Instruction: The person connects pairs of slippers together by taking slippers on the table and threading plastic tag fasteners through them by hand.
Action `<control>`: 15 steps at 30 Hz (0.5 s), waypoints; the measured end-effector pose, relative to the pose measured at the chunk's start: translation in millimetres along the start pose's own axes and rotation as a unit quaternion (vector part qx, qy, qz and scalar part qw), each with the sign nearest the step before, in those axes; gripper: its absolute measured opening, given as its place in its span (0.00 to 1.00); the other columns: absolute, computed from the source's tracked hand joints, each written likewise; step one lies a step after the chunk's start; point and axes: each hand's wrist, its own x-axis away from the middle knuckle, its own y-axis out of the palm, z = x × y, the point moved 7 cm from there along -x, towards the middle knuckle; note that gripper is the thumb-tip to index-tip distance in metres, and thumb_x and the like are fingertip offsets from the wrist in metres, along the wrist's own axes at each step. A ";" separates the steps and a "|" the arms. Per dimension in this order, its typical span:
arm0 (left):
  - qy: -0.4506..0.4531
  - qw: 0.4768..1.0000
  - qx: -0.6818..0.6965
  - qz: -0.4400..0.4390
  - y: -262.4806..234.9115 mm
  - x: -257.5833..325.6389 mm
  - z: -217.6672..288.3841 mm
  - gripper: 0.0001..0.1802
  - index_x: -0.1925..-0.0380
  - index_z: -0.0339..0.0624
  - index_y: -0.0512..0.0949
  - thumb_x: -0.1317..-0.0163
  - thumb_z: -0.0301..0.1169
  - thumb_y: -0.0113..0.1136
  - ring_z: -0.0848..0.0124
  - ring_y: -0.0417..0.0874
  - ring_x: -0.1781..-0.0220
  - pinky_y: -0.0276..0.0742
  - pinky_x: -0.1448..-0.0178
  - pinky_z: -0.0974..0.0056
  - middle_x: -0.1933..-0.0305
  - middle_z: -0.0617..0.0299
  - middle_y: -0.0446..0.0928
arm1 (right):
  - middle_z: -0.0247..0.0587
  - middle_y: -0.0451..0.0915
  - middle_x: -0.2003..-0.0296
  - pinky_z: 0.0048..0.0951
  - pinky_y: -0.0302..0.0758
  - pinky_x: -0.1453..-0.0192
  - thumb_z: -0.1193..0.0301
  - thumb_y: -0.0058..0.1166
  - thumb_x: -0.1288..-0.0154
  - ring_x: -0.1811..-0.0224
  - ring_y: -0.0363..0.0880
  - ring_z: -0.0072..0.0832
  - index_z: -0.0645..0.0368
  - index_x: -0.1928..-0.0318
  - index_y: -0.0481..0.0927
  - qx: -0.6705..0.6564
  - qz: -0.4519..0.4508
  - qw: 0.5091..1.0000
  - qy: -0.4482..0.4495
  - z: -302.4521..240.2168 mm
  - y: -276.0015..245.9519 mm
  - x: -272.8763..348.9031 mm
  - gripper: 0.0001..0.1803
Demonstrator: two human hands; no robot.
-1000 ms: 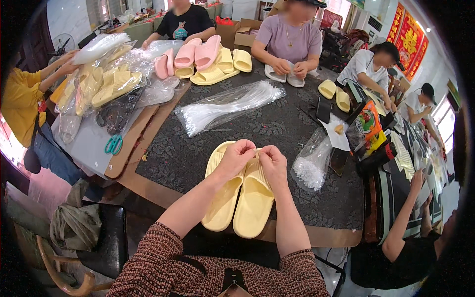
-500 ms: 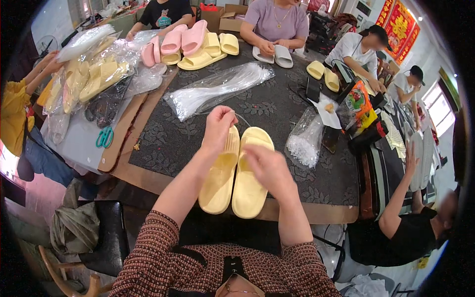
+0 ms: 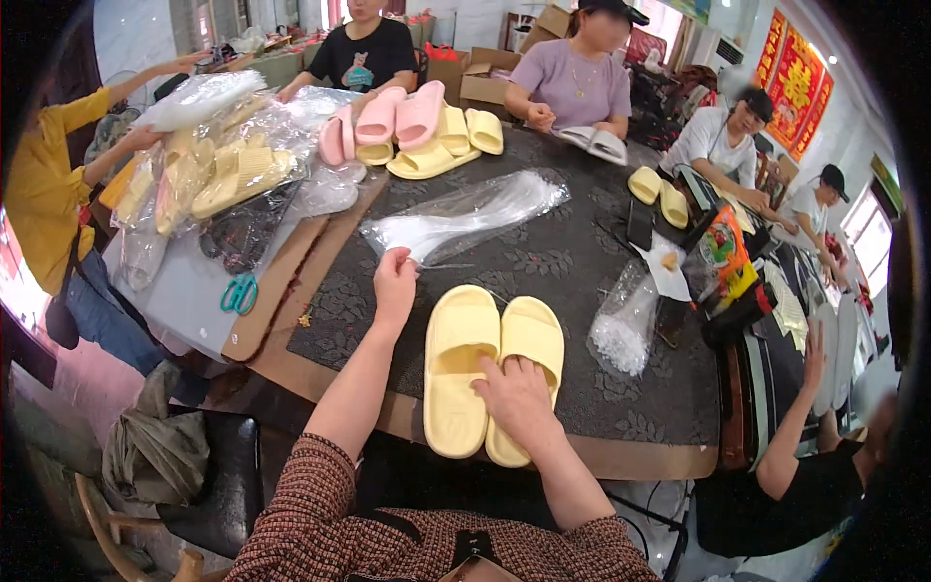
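Note:
A pair of pale yellow slippers, the left slipper (image 3: 456, 417) and the right slipper (image 3: 532, 328), rests side by side at the table's front edge, toes away from me. A thin strand shows between their toe ends. My right hand (image 3: 519, 400) lies over the right slipper, fingers at its foot opening and thumb toward the left one. My left hand (image 3: 394, 286) is farther forward, fingertips pinched at the near end of a clear bag of white cable ties (image 3: 456, 225). A thin pale strand lies beside those fingers; what they grip is unclear.
Pink slippers (image 3: 419, 116) and more yellow slippers (image 3: 427, 163) are piled at the back. Bagged slippers (image 3: 242, 175) and teal scissors (image 3: 239, 293) lie left. Another cable tie bag (image 3: 621, 335) and a dark bottle (image 3: 737, 308) are right. Several people sit or stand around.
My left hand has left the slippers' toe ends and moved to the cable tie bag. My right hand has settled onto the right slipper. The view has shifted.

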 end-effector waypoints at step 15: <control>-0.054 0.997 0.032 -0.040 3.7 9.7 18.6 0.11 0.57 0.36 0.73 0.38 0.25 0.49 0.78 0.74 0.73 0.72 0.69 0.73 0.68 0.62 0.76 | 0.50 0.73 0.76 0.47 0.66 0.62 0.74 0.47 0.39 0.70 0.71 0.46 0.61 0.66 0.76 0.159 0.128 0.952 0.229 125.4 -155.6 87.1 0.05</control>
